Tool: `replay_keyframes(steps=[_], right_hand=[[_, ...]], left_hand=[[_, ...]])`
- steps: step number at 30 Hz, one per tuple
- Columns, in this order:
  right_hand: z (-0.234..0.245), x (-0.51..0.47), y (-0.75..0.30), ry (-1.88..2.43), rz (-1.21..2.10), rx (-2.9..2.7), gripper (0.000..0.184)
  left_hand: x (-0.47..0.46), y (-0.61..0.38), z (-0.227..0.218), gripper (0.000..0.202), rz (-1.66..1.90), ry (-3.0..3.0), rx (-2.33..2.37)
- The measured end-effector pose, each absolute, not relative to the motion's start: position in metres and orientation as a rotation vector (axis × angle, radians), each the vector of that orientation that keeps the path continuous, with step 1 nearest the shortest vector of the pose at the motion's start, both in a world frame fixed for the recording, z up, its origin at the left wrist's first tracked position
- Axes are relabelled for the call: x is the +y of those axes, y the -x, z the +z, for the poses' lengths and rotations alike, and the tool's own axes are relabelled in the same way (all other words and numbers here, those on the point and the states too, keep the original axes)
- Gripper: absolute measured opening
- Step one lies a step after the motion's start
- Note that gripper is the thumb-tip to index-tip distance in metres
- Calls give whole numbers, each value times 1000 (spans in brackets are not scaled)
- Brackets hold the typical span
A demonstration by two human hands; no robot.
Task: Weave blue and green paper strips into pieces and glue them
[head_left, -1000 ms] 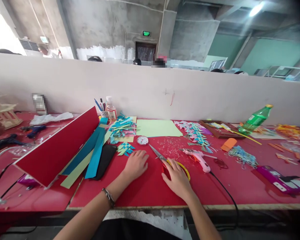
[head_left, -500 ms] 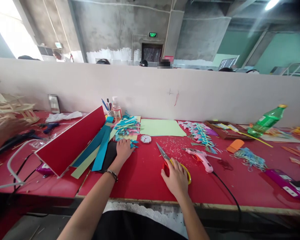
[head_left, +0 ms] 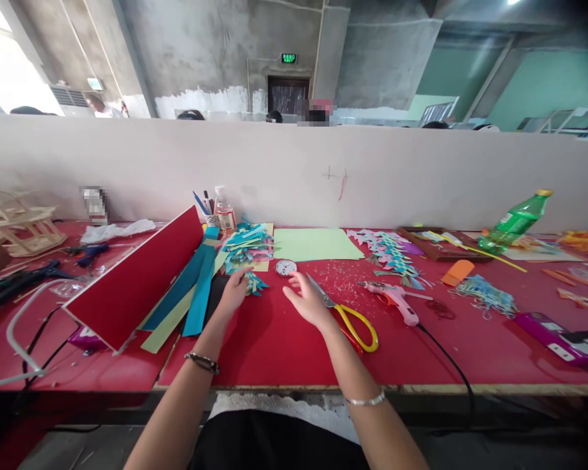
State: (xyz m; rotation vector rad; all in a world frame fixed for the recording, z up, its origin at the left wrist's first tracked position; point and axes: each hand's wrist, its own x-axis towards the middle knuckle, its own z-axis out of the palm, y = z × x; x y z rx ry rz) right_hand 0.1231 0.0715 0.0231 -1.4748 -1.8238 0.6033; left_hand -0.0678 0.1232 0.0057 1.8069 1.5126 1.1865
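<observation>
My left hand is beside a small pile of folded blue and pale paper pieces, its fingers stretched forward and nothing visible in them. Whether the fingertips touch the pile I cannot tell. Across from it my right hand hovers with thumb and fingers apart, holding nothing, just below a small round white dial-like disc. A pair of scissors with yellow and red handles lies to the right, its blades partly behind my right hand. Farther left, long blue paper strips lie fanned out.
A pink hot glue gun with a black cord lies at right, near a woven paper piece. A pale green sheet is at the back. On the left stands a red board. A green bottle leans at far right.
My right hand has let go of the scissors and moved left and forward, leaving them on the table. My left hand has shifted slightly left, uncovering the small paper pile.
</observation>
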Motion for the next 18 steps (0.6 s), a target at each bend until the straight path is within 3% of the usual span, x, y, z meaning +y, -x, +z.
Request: replay_keyframes(steps=[5,11,15,18], right_hand=[[18,126,-81,1464,731,-1944,43],[2,149,-28,1690,685,-1879,58],[-4,153,-21,1742,709,-1829,52],[-5,154,-32,1671,757,-1801,35]], left_hand=[[107,80,32,48,1504,-1382,1179],[97,94,47,43,1703,-1188,1337],[92,101,44,39,1705,-1147,1348],[90,105,39,37,1680,-1093,1365]])
